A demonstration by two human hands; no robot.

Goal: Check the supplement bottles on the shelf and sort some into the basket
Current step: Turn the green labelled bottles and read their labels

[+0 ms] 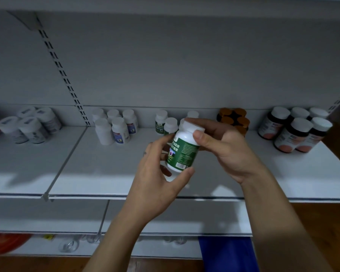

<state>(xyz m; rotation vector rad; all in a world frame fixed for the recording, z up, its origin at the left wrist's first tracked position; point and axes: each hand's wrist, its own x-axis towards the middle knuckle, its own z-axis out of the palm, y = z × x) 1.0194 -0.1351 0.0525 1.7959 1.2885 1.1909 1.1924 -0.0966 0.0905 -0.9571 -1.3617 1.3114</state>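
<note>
At the centre of the frame, the green-labelled supplement bottle was held tilted above the white shelf, clear of its surface, with its cap uppermost. The left hand cradled the base, thumb curled under the lower edge and fingers along the left side of the label. The right hand pinched the shoulder and cap, thumb on the near side. The bottle appeared to be rigid white plastic, probably light and not fragile. The glossy label was likely slippery, so the best purchase was judged to be around the body below the shoulder, or on the cap rim. Matching green-labelled bottles stood at the back of the shelf, just behind the hands. No basket could be identified with certainty.
</note>
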